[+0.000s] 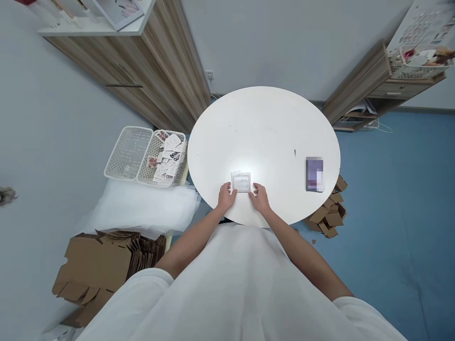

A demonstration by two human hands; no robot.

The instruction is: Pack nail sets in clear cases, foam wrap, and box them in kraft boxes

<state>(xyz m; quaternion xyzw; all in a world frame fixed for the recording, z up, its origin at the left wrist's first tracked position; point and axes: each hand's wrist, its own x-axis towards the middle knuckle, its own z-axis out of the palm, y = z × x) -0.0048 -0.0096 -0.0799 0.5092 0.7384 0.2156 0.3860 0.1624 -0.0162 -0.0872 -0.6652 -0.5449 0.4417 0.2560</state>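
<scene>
A small, flat, see-through rectangular case (241,183) lies on the white oval table (266,123), close to its front edge. What is inside the case is too faint to make out. My left hand (226,197) rests at its left side, fingers slightly bent and apart, with the thumb at the near left corner. On the opposite side, my right hand (260,198) has its fingers spread and bent, the thumb close to the near right corner. Neither hand is closed around the case.
A blurred purple item (314,174) lies at the table's right. Left of the table stand a white basket of printed cards (167,161), an adjoining basket (128,151), translucent sheets (145,203) and flattened cardboard boxes (99,260). Small cardboard boxes (329,215) are piled on the floor at right.
</scene>
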